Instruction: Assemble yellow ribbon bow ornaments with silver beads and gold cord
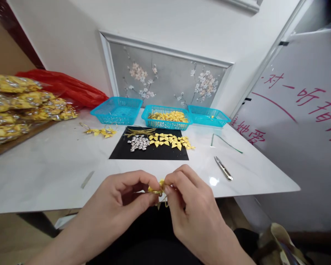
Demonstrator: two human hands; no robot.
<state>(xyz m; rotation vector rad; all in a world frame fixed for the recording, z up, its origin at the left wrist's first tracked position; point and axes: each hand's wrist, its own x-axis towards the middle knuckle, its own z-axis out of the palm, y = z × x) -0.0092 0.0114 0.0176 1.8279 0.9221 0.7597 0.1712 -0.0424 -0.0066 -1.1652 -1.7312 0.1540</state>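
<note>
Over the table's front edge, my left hand (127,200) and my right hand (190,200) meet, both closed in a pinch. Between their fingertips is a small yellow ribbon flower (160,184), mostly covered by the fingers. A thin yellowish cord hangs from it under the right fingertips. Beyond the hands lies a black mat (151,154). On it are a cluster of silvery beads (138,142), rows of folded yellow ribbon pieces (167,140) and a bundle of golden cords (140,131).
Three blue plastic baskets (118,117) line the wall; the middle one holds yellow pieces (168,116). Thread snips (223,168) and a green strip (227,142) lie at right. At left are a yellow flower strand (102,131), bagged yellow goods (24,101) and a red plastic bag (68,86).
</note>
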